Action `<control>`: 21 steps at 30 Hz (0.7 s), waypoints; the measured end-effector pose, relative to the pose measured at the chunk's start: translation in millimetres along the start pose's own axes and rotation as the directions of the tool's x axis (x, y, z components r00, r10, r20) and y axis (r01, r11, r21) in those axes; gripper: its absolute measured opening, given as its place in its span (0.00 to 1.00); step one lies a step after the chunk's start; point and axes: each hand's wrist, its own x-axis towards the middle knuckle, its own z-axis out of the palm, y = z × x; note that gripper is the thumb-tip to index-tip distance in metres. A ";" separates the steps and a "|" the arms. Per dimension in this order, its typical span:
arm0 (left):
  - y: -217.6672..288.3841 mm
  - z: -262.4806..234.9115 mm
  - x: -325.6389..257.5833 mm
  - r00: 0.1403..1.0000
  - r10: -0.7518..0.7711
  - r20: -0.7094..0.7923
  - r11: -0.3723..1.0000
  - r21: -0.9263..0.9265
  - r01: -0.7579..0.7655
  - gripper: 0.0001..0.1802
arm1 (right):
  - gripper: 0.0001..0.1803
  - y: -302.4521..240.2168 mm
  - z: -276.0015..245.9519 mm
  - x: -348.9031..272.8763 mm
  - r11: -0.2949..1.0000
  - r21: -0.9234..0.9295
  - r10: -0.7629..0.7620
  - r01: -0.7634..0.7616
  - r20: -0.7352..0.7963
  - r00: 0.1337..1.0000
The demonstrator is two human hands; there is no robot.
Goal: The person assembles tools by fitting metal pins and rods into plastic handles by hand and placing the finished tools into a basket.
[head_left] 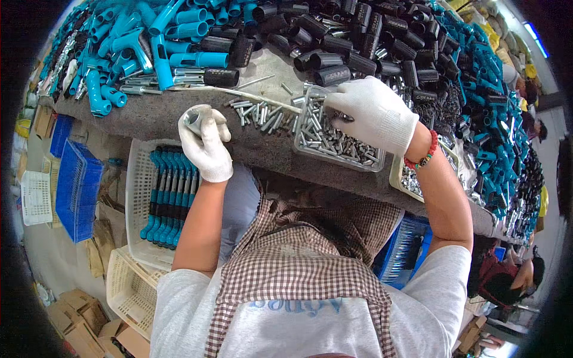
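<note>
In a white glove, my left hand (pixel 207 143) is closed round a short silver metal tube (pixel 193 121), held above the table's near edge. Most of that tube is hidden by the fingers. My right hand (pixel 376 113), gloved too, reaches over the clear plastic box (pixel 373 167), its fingers curled at the box's left side. Small metal pins (pixel 337 143) fill this box. Whatever lies between the right fingertips is too small to make out. More loose pins (pixel 268 114) are scattered on the cloth left of the box, beside a thin pale rod (pixel 245 95).
Piles of teal plastic handles (pixel 185 30) and black sleeves (pixel 334 74) cover the table's far side. Below on the left, a white crate (pixel 132 197) holds a row of teal-and-black tools (pixel 170 197). Blue baskets (pixel 77 191) stand further left. Other people sit at right.
</note>
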 end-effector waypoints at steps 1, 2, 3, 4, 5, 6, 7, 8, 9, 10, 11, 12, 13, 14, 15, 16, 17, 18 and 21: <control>0.6 0.7 0.1 1.000 -0.003 -0.002 1.000 -0.004 0.003 0.11 | 0.11 -1.0 0.7 -0.6 1.000 0.003 0.024 -0.024 0.014 1.000; 1.3 1.3 0.1 1.000 -0.006 -0.003 1.000 -0.007 0.006 0.11 | 0.11 -2.2 1.1 -1.4 0.999 0.005 0.049 -0.049 0.028 0.998; 1.8 2.1 0.2 1.000 -0.006 -0.004 1.000 -0.009 0.006 0.11 | 0.11 -3.3 1.4 -2.8 0.999 0.003 0.048 -0.049 0.030 0.998; 2.4 3.0 0.4 1.000 -0.013 -0.002 1.000 -0.006 0.013 0.11 | 0.12 -4.3 1.5 -5.2 0.998 -0.009 0.057 -0.057 0.008 0.998; 2.2 3.6 0.4 1.000 -0.019 0.000 1.000 -0.004 0.019 0.11 | 0.12 -4.6 1.6 -7.2 0.998 -0.022 0.065 -0.066 -0.013 0.998; 2.4 2.6 0.1 1.000 -0.019 -0.002 1.000 -0.004 0.019 0.11 | 0.12 -5.0 1.9 -8.6 0.998 -0.023 0.063 -0.063 -0.012 0.998; 2.0 1.5 -0.1 1.000 -0.021 -0.006 1.000 -0.010 0.020 0.11 | 0.12 -5.0 2.5 -10.1 0.998 -0.010 0.068 -0.068 -0.050 0.996; 2.0 0.5 -0.2 1.000 -0.022 -0.009 1.000 -0.015 0.022 0.11 | 0.12 -4.5 2.4 -11.7 0.997 0.002 0.073 -0.073 -0.088 0.993; 1.3 0.5 -0.1 1.000 -0.024 -0.010 1.000 -0.018 0.024 0.11 | 0.12 -1.8 1.3 -14.2 0.997 0.000 0.074 -0.074 -0.085 0.994; 0.9 0.5 0.1 1.000 -0.026 -0.005 0.999 -0.035 0.025 0.11 | 0.12 1.8 -0.6 -17.2 0.995 0.027 0.101 -0.099 -0.087 0.991; 0.4 0.5 0.3 1.000 -0.027 -0.001 0.998 -0.052 0.027 0.11 | 0.12 3.9 -2.6 -19.1 0.991 0.054 0.128 -0.123 -0.088 0.988; 0.8 0.0 0.2 1.000 -0.027 -0.004 0.998 -0.052 0.027 0.11 | 0.12 2.2 -6.1 -20.2 0.991 0.065 0.127 -0.119 -0.124 0.984; 1.2 -0.6 0.2 1.000 -0.005 0.007 0.999 -0.036 0.005 0.11 | 0.12 1.9 -7.1 -20.0 0.991 0.065 0.123 -0.116 -0.122 0.985; 1.7 -1.4 0.1 1.000 0.017 0.018 1.000 -0.020 -0.017 0.11 | 0.12 1.7 -7.8 -19.5 0.991 0.064 0.125 -0.118 -0.113 0.986; 1.2 -1.0 0.4 1.000 0.016 0.020 1.000 -0.023 -0.016 0.11 | 0.12 1.7 -8.1 -20.3 0.990 0.062 0.133 -0.127 -0.105 0.986; 0.9 -0.9 0.6 1.000 0.014 0.023 1.000 -0.028 -0.013 0.11 | 0.12 2.2 -6.6 -20.0 0.990 0.061 0.136 -0.130 -0.105 0.985; 0.7 -0.5 0.6 1.000 0.012 0.025 0.999 -0.031 -0.011 0.11 | 0.11 2.8 -3.4 -18.6 0.993 0.065 0.109 -0.102 -0.122 0.987; 1.0 -0.2 0.6 1.000 0.012 0.027 0.999 -0.032 -0.011 0.11 | 0.11 2.5 -1.0 -17.0 0.995 0.069 0.082 -0.073 -0.139 0.987; 1.8 0.6 0.1 1.000 -0.024 0.007 1.000 -0.019 0.024 0.11 | 0.08 -1.3 3.1 -11.9 0.996 0.009 0.094 -0.093 -0.160 0.983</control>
